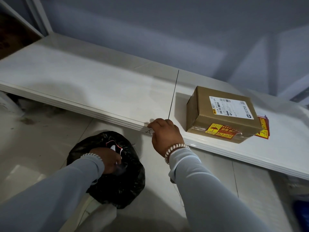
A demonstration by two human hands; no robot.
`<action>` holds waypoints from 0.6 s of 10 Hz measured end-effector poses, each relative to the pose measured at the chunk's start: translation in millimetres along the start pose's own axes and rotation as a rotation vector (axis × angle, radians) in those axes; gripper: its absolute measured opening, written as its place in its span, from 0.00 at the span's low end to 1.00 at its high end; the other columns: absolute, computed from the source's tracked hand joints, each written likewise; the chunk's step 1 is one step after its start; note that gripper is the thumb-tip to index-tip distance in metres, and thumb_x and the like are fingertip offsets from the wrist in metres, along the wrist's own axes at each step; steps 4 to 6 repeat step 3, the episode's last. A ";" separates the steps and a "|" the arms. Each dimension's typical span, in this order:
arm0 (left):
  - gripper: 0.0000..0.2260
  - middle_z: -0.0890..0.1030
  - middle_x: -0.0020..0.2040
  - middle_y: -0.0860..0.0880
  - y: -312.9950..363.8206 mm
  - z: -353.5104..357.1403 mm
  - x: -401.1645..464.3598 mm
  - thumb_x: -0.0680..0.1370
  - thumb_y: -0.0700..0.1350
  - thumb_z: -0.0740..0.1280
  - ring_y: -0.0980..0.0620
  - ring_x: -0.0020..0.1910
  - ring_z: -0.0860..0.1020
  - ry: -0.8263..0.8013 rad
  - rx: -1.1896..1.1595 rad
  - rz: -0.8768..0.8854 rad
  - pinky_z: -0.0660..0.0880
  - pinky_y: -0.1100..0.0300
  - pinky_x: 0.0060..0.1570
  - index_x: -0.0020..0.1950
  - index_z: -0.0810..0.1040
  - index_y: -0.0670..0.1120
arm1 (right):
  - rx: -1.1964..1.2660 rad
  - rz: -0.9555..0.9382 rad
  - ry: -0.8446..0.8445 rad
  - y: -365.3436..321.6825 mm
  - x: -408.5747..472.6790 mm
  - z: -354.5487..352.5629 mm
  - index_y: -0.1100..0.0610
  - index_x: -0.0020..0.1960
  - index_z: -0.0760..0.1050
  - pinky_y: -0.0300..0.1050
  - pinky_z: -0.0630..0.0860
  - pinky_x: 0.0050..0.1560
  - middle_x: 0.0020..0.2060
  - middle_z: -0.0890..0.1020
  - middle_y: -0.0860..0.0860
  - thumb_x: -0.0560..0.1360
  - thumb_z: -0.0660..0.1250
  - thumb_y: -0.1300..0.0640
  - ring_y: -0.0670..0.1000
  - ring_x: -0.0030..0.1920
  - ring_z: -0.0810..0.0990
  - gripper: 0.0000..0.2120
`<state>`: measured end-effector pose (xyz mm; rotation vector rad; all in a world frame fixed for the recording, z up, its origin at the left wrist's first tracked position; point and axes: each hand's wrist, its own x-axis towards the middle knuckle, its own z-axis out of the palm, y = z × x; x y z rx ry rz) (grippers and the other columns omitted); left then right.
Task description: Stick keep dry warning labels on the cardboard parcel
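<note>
A brown cardboard parcel stands on the white table at the right, with a white shipping label on top and a red-and-yellow keep dry label stuck over its front edge. More red-and-yellow labels lie on the table against its right side. My right hand rests on the table's front edge, left of the parcel, fingers curled with nothing in them. My left hand reaches down into a black bin bag and pinches a scrap of white backing paper with a red edge.
The black bin bag sits on the pale tiled floor in front of the table. A thin dark seam crosses the tabletop left of the parcel. A grey wall rises behind the table. A shelf frame stands at the far left.
</note>
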<state>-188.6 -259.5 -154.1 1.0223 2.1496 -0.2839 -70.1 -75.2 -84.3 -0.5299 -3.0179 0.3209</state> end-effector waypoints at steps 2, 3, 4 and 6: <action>0.14 0.74 0.68 0.52 2.6 -13.0 -12.9 0.77 0.48 0.61 0.49 0.60 0.77 0.027 -0.090 0.033 0.73 0.61 0.61 0.60 0.78 0.60 | 0.013 -0.019 -0.045 -0.8 -3.9 -8.1 0.51 0.67 0.70 0.51 0.67 0.64 0.66 0.74 0.49 0.72 0.60 0.61 0.56 0.65 0.70 0.24; 0.14 0.82 0.59 0.42 8.3 -18.9 -20.2 0.80 0.46 0.60 0.46 0.45 0.83 -0.023 -0.270 -0.047 0.78 0.62 0.42 0.64 0.77 0.49 | -0.021 -0.029 -0.059 -2.1 -11.1 -18.1 0.50 0.68 0.69 0.50 0.67 0.64 0.66 0.74 0.49 0.72 0.60 0.61 0.56 0.66 0.70 0.25; 0.14 0.82 0.59 0.42 8.3 -18.9 -20.2 0.80 0.46 0.60 0.46 0.45 0.83 -0.023 -0.270 -0.047 0.78 0.62 0.42 0.64 0.77 0.49 | -0.021 -0.029 -0.059 -2.1 -11.1 -18.1 0.50 0.68 0.69 0.50 0.67 0.64 0.66 0.74 0.49 0.72 0.60 0.61 0.56 0.66 0.70 0.25; 0.14 0.82 0.59 0.42 8.3 -18.9 -20.2 0.80 0.46 0.60 0.46 0.45 0.83 -0.023 -0.270 -0.047 0.78 0.62 0.42 0.64 0.77 0.49 | -0.021 -0.029 -0.059 -2.1 -11.1 -18.1 0.50 0.68 0.69 0.50 0.67 0.64 0.66 0.74 0.49 0.72 0.60 0.61 0.56 0.66 0.70 0.25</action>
